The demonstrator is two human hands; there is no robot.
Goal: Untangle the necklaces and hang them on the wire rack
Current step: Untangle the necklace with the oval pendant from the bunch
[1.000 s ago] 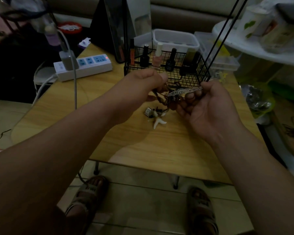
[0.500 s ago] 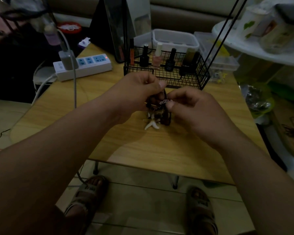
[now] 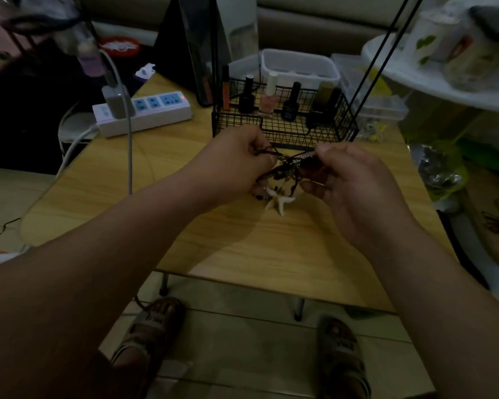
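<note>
A tangle of necklaces [image 3: 285, 171], dark cords and a silvery chain, hangs between my two hands above the wooden table [image 3: 271, 254]. My left hand [image 3: 236, 162] pinches a dark cord at the tangle's left side. My right hand [image 3: 355, 185] pinches the silvery chain end at the right. A white starfish-shaped pendant [image 3: 280, 201] dangles below the tangle, touching or just above the tabletop. The black wire rack [image 3: 308, 133] stands just behind my hands, with its thin black rods [image 3: 386, 50] rising up to the right.
Nail polish bottles [image 3: 290, 102] stand in the rack's basket. A white power strip [image 3: 144, 110] with a plugged charger lies at the table's back left. Plastic boxes [image 3: 300, 67] sit behind the rack. A white shelf [image 3: 432, 82] crowds the right side. My sandalled feet are below the table.
My hands have drawn apart again after closing together, stretching the tangle sideways. The right hand moved right and up with the chain; the starfish pendant shifted slightly right.
</note>
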